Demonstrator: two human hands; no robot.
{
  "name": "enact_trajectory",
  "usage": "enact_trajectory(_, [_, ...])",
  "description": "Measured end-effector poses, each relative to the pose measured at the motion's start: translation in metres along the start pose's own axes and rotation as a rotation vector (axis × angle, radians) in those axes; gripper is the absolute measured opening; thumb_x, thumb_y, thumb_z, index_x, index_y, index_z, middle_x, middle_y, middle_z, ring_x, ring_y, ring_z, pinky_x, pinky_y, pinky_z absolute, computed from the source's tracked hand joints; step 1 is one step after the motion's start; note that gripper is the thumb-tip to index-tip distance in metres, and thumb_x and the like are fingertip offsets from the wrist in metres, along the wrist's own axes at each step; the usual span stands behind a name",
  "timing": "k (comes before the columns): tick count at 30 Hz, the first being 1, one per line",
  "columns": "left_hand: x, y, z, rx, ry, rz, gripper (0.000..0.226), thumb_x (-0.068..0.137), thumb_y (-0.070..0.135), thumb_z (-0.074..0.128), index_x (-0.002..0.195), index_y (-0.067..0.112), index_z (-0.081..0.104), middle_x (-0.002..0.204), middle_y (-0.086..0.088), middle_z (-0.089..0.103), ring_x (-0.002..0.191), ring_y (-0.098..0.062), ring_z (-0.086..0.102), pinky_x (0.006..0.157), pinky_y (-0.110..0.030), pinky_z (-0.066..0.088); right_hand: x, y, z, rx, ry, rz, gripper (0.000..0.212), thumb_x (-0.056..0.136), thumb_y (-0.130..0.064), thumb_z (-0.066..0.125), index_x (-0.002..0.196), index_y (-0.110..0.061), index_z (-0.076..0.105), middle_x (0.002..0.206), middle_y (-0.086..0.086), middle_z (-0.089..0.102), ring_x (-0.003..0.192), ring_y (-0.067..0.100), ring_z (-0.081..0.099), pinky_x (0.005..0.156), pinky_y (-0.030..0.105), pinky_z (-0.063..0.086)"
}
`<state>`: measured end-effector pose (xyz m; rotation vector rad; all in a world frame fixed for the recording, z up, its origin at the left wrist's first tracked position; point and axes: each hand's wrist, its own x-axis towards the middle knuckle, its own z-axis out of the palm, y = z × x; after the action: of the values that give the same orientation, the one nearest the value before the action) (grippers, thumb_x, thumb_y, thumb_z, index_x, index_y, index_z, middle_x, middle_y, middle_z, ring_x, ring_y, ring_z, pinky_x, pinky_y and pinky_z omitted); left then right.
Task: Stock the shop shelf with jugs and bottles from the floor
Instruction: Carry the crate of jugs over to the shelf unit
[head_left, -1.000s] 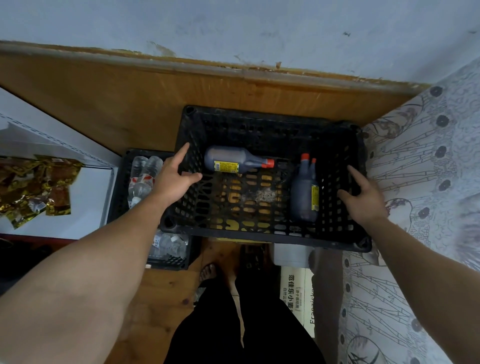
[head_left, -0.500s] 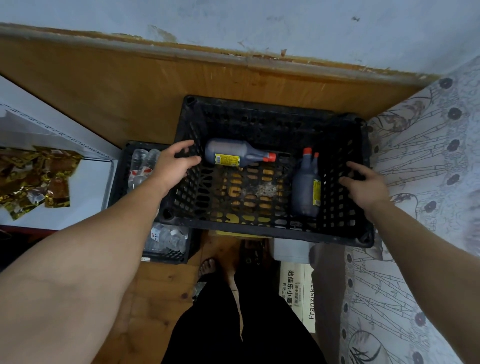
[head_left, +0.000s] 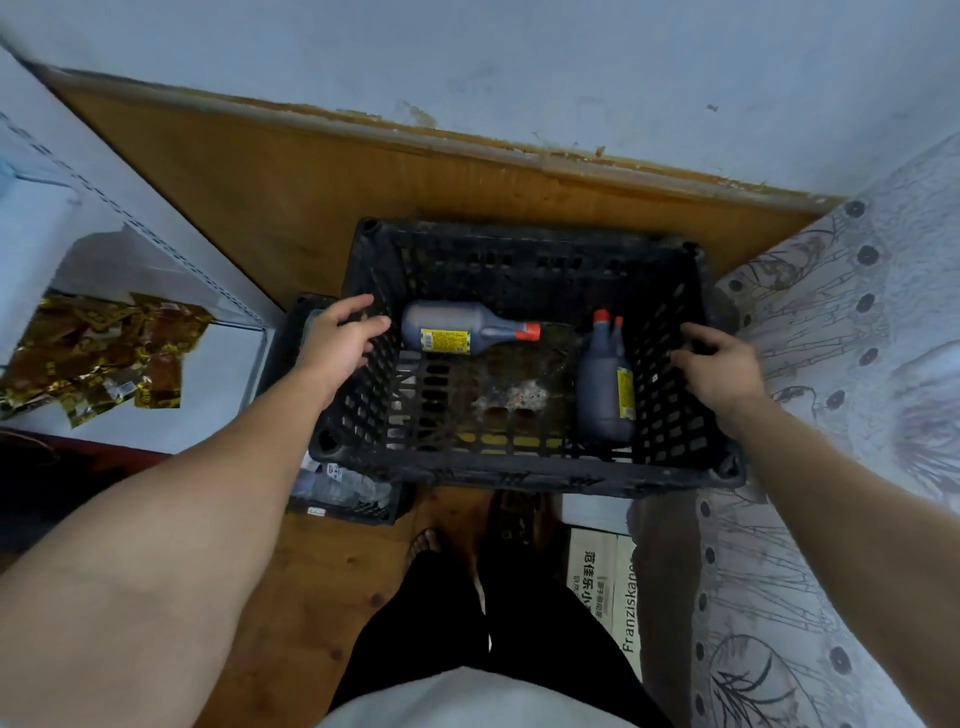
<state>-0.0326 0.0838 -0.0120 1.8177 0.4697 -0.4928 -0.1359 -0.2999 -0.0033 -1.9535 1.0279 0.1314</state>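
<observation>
Gripping the black crate (head_left: 519, 475) by both side walls, left hand (head_left: 340, 340) and right hand (head_left: 719, 364) curl over its rim; inside lie a back bottle (head_left: 457, 330) and a side bottle (head_left: 602, 395), unshelved, so stocking seems unfinished.

Gold packets (head_left: 104, 358), cardboard box (head_left: 597, 577)

both bare arms outstretched, left hand (head_left: 340, 340) and right hand (head_left: 722, 366) with fingers curled over opposite crate (head_left: 519, 475) walls
</observation>
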Motion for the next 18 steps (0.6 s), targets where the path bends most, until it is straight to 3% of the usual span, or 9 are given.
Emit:
enact_trajectory(6, [-0.050, -0.015, -0.058, -0.106, 0.130, 0.021, 0.043, 0.089, 0.026, 0.066, 0.131, 0.027, 0.057, 0.129, -0.004, 0.060, 0.087, -0.015, 0.057, 0.072, -0.025, 0.046, -0.034, -0.042, 0.016, -0.052, -0.077, -0.094, 0.045, 0.087, -0.020, 0.067, 0.130, -0.028, 0.060, 0.124, 0.002, 0.064, 0.107, 0.023, 0.062, 0.100, 0.044, 0.050])
enact_trajectory(12, [-0.099, -0.041, -0.111, -0.169, 0.262, 0.012, 0.043, 0.090, 0.028, 0.064, 0.133, 0.026, 0.056, 0.132, -0.005, 0.059, 0.109, -0.025, 0.060, 0.073, -0.022, 0.046, -0.068, -0.077, 0.043, -0.134, -0.192, -0.209, 0.044, 0.087, -0.019, 0.067, 0.130, -0.027, 0.060, 0.126, 0.002, 0.063, 0.109, 0.025, 0.062, 0.100, 0.045, 0.049])
enact_trajectory(18, [-0.158, -0.077, -0.147, -0.261, 0.448, -0.047, 0.039, 0.091, 0.033, 0.062, 0.130, 0.028, 0.059, 0.128, -0.005, 0.061, 0.090, -0.017, 0.060, 0.069, -0.023, 0.045, -0.086, -0.098, 0.085, -0.177, -0.352, -0.330, 0.044, 0.087, -0.016, 0.066, 0.131, -0.021, 0.060, 0.121, 0.003, 0.063, 0.107, 0.025, 0.062, 0.100, 0.043, 0.049])
